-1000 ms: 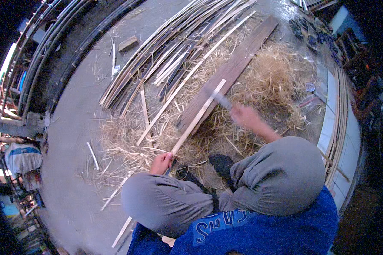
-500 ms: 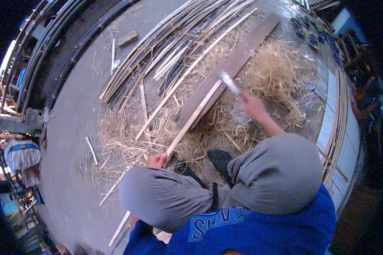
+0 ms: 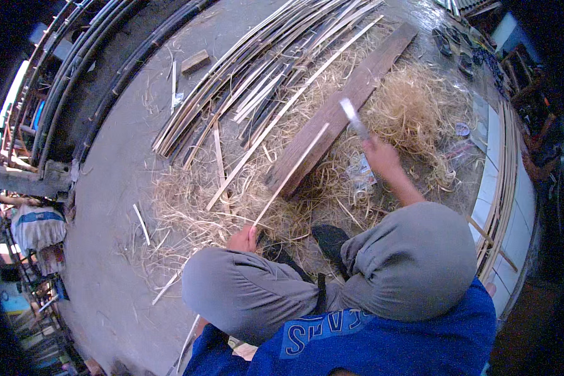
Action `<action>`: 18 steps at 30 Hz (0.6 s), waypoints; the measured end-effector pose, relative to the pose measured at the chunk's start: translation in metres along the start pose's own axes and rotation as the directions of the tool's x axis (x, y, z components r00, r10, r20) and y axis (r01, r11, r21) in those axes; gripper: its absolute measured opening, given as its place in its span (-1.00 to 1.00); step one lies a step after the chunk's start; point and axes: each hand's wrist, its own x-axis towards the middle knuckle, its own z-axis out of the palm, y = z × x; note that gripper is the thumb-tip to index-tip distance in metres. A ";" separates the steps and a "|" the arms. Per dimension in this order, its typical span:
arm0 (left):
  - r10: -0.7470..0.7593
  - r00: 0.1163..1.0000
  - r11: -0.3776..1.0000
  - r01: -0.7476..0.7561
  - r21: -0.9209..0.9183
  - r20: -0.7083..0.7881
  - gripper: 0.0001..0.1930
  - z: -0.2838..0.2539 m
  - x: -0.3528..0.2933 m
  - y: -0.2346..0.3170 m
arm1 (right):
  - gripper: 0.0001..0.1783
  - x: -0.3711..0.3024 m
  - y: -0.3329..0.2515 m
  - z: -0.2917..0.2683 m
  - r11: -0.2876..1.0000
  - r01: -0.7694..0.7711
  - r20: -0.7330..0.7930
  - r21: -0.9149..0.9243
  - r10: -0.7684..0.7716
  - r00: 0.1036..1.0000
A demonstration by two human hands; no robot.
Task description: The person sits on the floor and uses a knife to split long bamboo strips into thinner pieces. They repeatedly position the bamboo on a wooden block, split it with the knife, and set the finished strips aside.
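My left hand [image 3: 243, 239], beside my left knee, is closed round a long pale bamboo strip [image 3: 292, 174]. The strip slants up and away to the right, its far end lying over a dark wooden plank [image 3: 357, 88]. To the right of that end, my right hand [image 3: 380, 155] grips a knife by its handle. The knife's bright blade [image 3: 352, 114] points up and left over the plank, apart from the strip. Thin curled shavings [image 3: 232, 197] lie around the plank and my feet.
Many bamboo strips [image 3: 232, 81] lie in a bundle at the back left. A mound of fine shavings [image 3: 407, 106] sits right of the plank. More strips [image 3: 500, 182] rest on white tiles at the right. A wooden block [image 3: 195, 62] and dark poles [image 3: 116, 84] are at the far left.
The knife has come off the strip's far end and moved to the right. The strip now shows a narrower side, as if turned in my left hand. The whole view has shifted slightly.
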 end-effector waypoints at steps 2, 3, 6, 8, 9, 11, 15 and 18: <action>0.012 0.999 0.988 -0.007 -0.153 0.032 -0.55 0.015 -0.007 -0.039 | -0.58 0.016 -0.010 -0.012 0.997 -0.070 -0.036 -0.016 0.069 0.997; -0.037 0.991 0.965 0.070 -0.252 0.132 -0.54 0.017 -0.001 -0.038 | -0.57 0.009 -0.026 -0.014 0.998 -0.063 0.020 0.007 0.063 0.998; -0.114 0.875 0.745 0.389 -0.542 0.471 -0.48 -0.002 0.031 0.000 | -0.58 -0.061 -0.087 0.008 0.964 0.236 0.232 0.120 -0.259 0.938; -0.125 0.865 0.657 0.440 -0.612 0.486 -0.47 -0.011 0.044 0.021 | -0.59 -0.097 -0.096 0.027 0.879 0.471 0.314 0.076 -0.469 0.825; -0.082 0.883 0.690 0.384 -0.613 0.462 -0.47 -0.010 0.046 0.018 | -0.59 -0.106 -0.094 0.035 0.834 0.548 0.310 0.054 -0.536 0.785; -0.174 0.839 0.671 0.484 -0.561 0.516 -0.49 -0.013 0.025 0.006 | -0.58 -0.071 -0.076 0.056 0.901 0.432 0.283 -0.026 -0.408 0.868; -0.123 0.846 0.683 0.451 -0.574 0.518 -0.48 -0.010 0.027 0.001 | -0.60 -0.064 -0.074 0.040 0.944 0.297 0.110 0.142 -0.314 0.943; -0.130 0.877 0.684 0.417 -0.599 0.463 -0.47 -0.014 0.030 0.004 | -0.58 -0.032 -0.037 0.073 0.679 0.729 0.054 0.080 -0.734 0.677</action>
